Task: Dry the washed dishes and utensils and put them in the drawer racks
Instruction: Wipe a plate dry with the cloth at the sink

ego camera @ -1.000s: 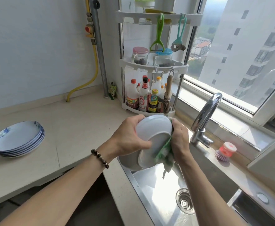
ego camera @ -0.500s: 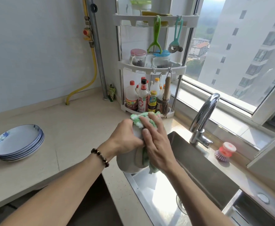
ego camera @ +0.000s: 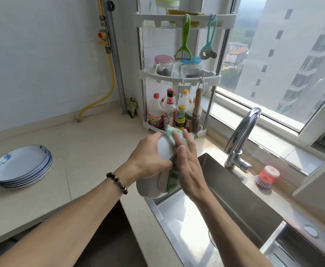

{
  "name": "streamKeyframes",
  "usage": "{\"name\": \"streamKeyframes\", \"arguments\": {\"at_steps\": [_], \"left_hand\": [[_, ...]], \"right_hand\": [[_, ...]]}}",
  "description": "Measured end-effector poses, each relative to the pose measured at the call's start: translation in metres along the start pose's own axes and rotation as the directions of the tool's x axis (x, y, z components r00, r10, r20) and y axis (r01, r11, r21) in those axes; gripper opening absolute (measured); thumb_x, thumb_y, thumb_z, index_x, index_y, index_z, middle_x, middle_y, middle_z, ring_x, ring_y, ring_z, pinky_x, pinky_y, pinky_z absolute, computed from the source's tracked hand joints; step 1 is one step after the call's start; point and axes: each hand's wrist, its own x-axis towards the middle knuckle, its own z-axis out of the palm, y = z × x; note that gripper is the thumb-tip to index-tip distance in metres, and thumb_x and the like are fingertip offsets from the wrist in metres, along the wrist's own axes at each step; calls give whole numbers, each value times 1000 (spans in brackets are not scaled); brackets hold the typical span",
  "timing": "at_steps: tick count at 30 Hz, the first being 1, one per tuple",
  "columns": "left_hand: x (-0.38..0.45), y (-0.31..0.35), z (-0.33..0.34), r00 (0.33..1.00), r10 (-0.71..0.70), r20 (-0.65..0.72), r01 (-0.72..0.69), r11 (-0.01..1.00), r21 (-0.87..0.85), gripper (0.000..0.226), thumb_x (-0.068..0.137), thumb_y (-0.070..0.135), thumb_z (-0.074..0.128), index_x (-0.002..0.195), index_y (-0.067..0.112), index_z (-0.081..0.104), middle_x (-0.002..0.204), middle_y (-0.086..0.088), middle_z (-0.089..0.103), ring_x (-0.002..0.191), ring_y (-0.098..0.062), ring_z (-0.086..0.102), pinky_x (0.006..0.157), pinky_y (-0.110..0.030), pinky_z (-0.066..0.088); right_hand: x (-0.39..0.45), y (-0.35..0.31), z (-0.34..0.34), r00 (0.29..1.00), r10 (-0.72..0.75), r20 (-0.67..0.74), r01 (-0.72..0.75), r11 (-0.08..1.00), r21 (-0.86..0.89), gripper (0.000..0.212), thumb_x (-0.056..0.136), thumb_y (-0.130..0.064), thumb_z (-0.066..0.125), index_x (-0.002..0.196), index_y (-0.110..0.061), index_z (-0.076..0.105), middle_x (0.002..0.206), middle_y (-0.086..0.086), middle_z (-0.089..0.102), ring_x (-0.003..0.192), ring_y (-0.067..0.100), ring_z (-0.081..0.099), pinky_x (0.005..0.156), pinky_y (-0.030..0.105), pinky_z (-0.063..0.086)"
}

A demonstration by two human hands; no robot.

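Observation:
My left hand (ego camera: 148, 157) grips white bowls (ego camera: 150, 187), held tilted on edge over the near left corner of the steel sink (ego camera: 240, 197). My right hand (ego camera: 188, 166) lies flat, fingers spread, and presses a green and white cloth (ego camera: 172, 137) against the bowls; the cloth wraps over their top rim and hangs down between hand and bowls. How many bowls are stacked in the grip I cannot tell. A stack of blue-patterned plates (ego camera: 21, 166) rests on the counter at the far left.
A chrome faucet (ego camera: 240, 135) rises behind the sink, with a pink dish brush (ego camera: 265, 176) on the ledge to its right. A white corner rack (ego camera: 179, 78) holds sauce bottles, jars and hanging peelers. A yellow gas hose (ego camera: 107, 78) runs down the wall.
The right hand moved from the bowl's right edge onto its face and upward, taking the cloth over the top rim. The bowls turned so their inside is hidden.

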Motion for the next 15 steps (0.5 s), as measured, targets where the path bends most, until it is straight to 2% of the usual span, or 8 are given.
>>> {"name": "streamKeyframes", "arguments": {"at_steps": [1,3,5,7,10,12,13,15], "left_hand": [[1,0,1,1000,-7,-3,7,1000,-11,51,60,30,84,109,22,68,99,6,72,90,-14,69,76,-37,60],[0,2,0,1000,-8,-11,8,1000,-11,54,58,31,82,109,20,67,99,5,71,89,-15,68,75,-37,60],[-3,4,-2,999,32,-7,-32,999,6,51,63,20,86,107,22,59,98,7,63,86,-12,63,65,-25,53],[-6,5,-4,998,55,3,-55,998,28,51,67,14,86,105,25,55,96,9,59,84,-10,59,60,-16,44],[-3,5,-2,999,35,-39,-35,999,20,53,67,18,88,110,24,56,100,6,62,87,-14,62,65,-22,50],[-4,5,-1,999,38,-26,-38,999,18,53,67,17,87,111,24,58,99,6,63,88,-17,64,66,-24,52],[-6,5,0,999,54,-1,-54,999,4,53,67,14,87,110,25,58,98,7,62,87,-17,64,64,-23,51],[-9,4,-1,996,87,36,-85,994,-62,54,65,9,87,109,26,59,99,7,63,89,-15,65,64,-21,54]], "right_hand": [[-3,-5,5,998,-51,29,52,998,-47,52,96,-69,10,143,-58,30,161,-26,10,153,3,-1,126,40,3],[3,-2,6,998,-56,-12,56,998,-39,47,97,-67,11,138,-64,33,159,-27,16,152,3,6,126,41,5],[17,3,-8,989,102,-108,-88,988,127,45,95,-69,18,134,-67,40,158,-17,31,148,8,25,124,49,19],[20,7,-12,974,182,-134,-149,962,228,51,96,-68,24,141,-55,43,156,-7,38,144,11,34,122,48,27],[8,-2,2,998,36,-61,-30,996,85,47,104,-51,25,148,-45,40,163,-12,22,150,4,16,125,37,15],[7,0,1,997,31,-68,-25,995,94,44,102,-53,26,140,-53,47,159,-12,30,148,4,24,122,37,22],[9,1,-3,989,102,-111,-85,986,146,40,102,-55,27,130,-57,55,151,-8,44,141,9,38,119,41,32],[16,0,-17,921,340,-189,-269,908,322,40,102,-54,34,101,-46,74,114,2,70,114,24,63,100,52,52]]}}
